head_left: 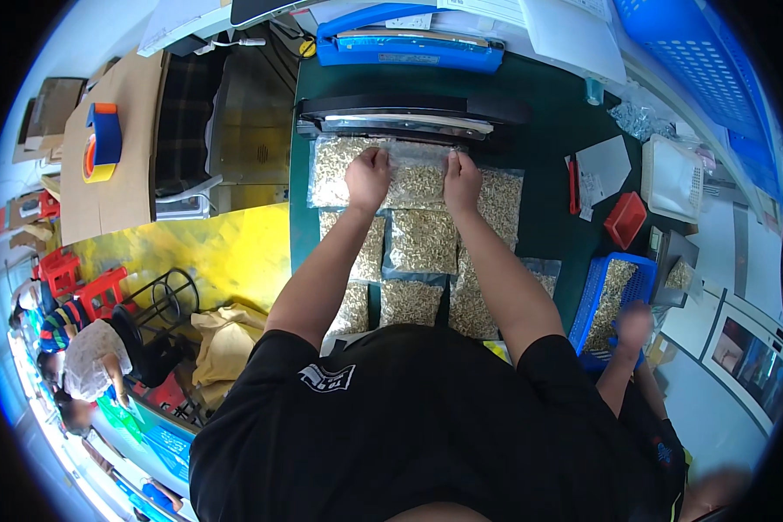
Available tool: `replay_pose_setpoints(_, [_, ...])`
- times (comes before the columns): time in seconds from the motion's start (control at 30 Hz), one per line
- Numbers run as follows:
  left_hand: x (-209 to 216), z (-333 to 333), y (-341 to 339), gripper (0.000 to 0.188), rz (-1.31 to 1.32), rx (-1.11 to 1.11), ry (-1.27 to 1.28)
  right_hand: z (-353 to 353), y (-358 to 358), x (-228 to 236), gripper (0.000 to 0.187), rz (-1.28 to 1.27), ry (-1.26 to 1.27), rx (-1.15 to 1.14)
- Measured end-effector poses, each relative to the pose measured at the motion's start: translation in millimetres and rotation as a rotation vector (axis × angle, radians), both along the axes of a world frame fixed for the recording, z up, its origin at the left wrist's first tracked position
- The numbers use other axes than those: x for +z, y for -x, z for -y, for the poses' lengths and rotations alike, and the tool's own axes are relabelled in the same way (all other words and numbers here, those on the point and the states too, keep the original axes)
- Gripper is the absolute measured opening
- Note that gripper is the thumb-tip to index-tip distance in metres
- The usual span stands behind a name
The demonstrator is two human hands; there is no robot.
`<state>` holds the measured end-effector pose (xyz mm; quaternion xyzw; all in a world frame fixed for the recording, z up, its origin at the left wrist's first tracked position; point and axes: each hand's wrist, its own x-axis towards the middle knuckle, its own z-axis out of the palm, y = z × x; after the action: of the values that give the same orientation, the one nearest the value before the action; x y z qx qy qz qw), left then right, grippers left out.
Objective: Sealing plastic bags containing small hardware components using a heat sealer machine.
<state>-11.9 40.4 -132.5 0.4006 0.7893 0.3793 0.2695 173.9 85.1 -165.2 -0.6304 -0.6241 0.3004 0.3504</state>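
Note:
Between my two hands is a clear plastic bag of beige pellet-like pieces (418,178), its upper edge close to a black bar heat sealer (400,106). My left hand (368,180) pinches the bag's upper left corner with curled fingers. At the upper right corner, my right hand (463,183) grips the same bag. More filled bags lie flat in rows on the dark green table, among them a bag (422,244) directly below my hands and another bag (335,170) left of my left hand. My forearms and body cover part of the lower bags.
A blue sealer (409,52) stands behind the black one. To the right are a red scoop-like tray (625,219), a white basket (672,178) and a blue basket (596,296) of loose pieces, where a co-worker's hand (633,326) reaches. A tape dispenser (103,143) sits on cardboard at left.

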Motion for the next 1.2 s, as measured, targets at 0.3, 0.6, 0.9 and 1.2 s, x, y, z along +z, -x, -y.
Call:
replay_pose_setpoints(0.3, [-7, -6, 14, 0.03, 0.284, -0.051, -0.054, -15, -12, 31, 0.024, -0.2, -0.087, 0.068])
replay_pose_setpoints(0.6, [32, -44, 13, 0.032, 0.016, -0.081, -0.07, -57, -16, 60, 0.014, 0.227, -0.49, 0.147])
replay_pose_setpoints(0.9, [32, -62, -5, 0.04, -0.35, 0.035, 0.159, -72, -11, 47, 0.014, 0.401, -0.676, 0.096])
replay_pose_setpoints(1.2, [27, -65, -6, 0.041, -0.424, 0.052, 0.199, -78, -4, 40, 0.012, 0.412, -0.551, 0.056])
